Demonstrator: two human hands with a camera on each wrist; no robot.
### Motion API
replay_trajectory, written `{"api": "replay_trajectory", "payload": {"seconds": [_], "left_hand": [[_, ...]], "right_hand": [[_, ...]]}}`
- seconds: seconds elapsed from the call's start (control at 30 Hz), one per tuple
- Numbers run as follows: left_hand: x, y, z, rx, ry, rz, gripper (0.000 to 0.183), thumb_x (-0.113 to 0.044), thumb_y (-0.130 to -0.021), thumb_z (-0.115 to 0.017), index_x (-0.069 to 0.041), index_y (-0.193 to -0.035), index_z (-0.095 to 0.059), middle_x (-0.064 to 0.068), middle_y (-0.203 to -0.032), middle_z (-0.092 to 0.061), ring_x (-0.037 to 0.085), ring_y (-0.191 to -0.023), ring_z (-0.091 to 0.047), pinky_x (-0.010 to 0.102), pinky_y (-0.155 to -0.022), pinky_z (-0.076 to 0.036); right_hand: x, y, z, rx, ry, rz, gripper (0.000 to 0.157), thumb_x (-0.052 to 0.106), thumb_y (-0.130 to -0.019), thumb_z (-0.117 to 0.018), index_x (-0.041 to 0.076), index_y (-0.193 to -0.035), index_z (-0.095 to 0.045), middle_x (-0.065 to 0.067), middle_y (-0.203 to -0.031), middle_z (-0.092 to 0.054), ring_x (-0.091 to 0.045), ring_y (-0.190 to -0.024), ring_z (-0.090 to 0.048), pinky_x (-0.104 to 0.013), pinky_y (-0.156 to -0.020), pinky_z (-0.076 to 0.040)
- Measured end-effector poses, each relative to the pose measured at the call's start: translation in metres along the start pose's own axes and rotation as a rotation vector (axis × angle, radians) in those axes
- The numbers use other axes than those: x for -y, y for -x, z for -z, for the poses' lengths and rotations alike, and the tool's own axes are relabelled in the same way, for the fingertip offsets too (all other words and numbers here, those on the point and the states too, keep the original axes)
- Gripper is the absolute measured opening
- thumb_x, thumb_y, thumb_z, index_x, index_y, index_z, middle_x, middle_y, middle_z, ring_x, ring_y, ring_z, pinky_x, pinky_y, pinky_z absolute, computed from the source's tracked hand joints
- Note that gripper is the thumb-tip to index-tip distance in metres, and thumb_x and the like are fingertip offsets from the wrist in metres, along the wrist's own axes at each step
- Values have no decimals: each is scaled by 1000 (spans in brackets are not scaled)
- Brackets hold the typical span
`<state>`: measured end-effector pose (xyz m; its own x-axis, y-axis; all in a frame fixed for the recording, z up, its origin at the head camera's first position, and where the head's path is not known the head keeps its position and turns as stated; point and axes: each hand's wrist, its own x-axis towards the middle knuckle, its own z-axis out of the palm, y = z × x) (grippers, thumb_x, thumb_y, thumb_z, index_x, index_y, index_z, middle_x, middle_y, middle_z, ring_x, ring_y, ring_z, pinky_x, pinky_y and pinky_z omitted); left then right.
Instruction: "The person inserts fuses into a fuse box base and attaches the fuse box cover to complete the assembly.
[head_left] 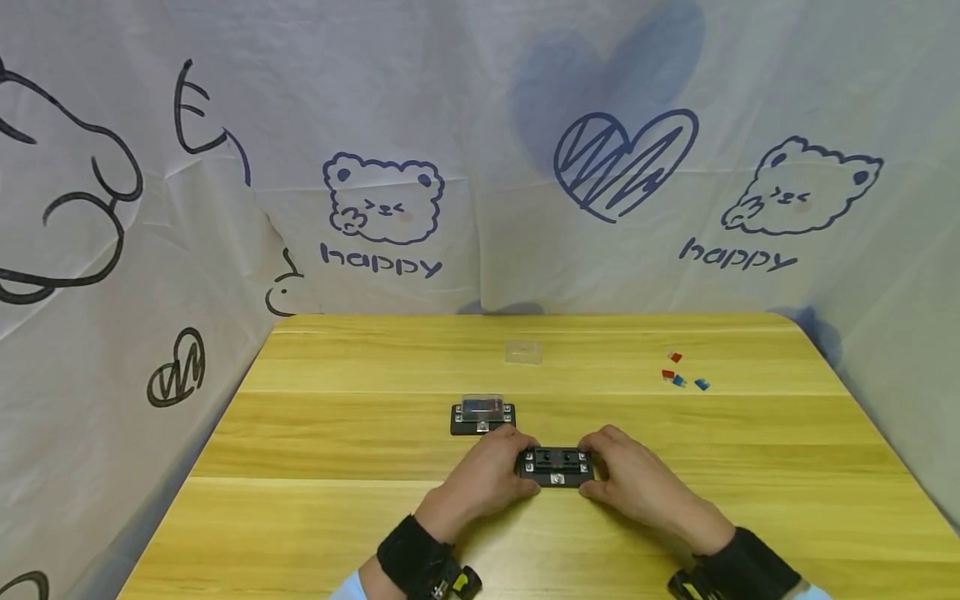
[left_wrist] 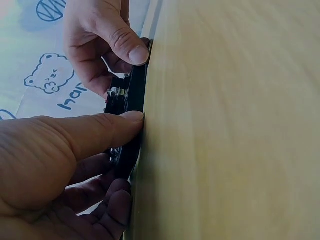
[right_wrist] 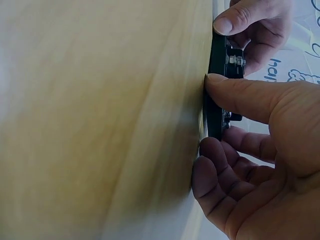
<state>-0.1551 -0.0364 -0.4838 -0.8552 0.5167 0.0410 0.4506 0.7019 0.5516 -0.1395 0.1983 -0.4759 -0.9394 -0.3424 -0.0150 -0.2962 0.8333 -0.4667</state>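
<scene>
A black fuse block (head_left: 557, 468) with metal screw terminals sits at the near middle of the table, its cover off. My left hand (head_left: 491, 475) grips its left end, thumb on the near edge and fingers at the far side. At the opposite end my right hand (head_left: 637, 475) holds it the same way. In the left wrist view, the left thumb (left_wrist: 107, 130) presses the side of the block's base (left_wrist: 136, 100). The right wrist view has the right thumb (right_wrist: 245, 92) against that same side. The block's underside is hidden.
A second fuse block (head_left: 482, 414) with a clear cover stands just beyond my left hand. Farther back lies a loose transparent cover (head_left: 522, 352). Several small red and blue blade fuses (head_left: 678, 381) lie at the back right. A printed white cloth (head_left: 480, 158) hangs behind the table (head_left: 337, 442).
</scene>
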Motion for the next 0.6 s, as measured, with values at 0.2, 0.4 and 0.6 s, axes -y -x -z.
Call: {"api": "replay_trajectory", "payload": {"seconds": [0.2,0.4,0.6], "left_hand": [[0,1,-1,-1,-9,9,56,-27,-71,-83,-11,-121,-64,0,-105,-58,12,-90,-53,31,-86,-49],[2,1,-1,2,5,38,56,-27,-71,-83,-10,-120,-63,2,-106,-58,13,-93,-54,33,-88,-49],[3,1,-1,7,29,51,53,-27,-72,-83,-10,-119,-64,1,-103,-57,12,-89,-52,32,-85,-48]], "right_hand": [[0,-1,1,12,-15,-3,45,25,-73,-83,14,-112,-65,2,-95,-54,-13,-74,-47,-32,-64,-41],[-2,-1,1,15,-28,-9,45,24,-72,-83,13,-111,-65,3,-92,-54,-13,-74,-47,-33,-65,-40],[-2,-1,2,19,-41,-14,45,24,-72,-84,14,-112,-65,3,-92,-54,-13,-74,-47,-33,-66,-40]]}}
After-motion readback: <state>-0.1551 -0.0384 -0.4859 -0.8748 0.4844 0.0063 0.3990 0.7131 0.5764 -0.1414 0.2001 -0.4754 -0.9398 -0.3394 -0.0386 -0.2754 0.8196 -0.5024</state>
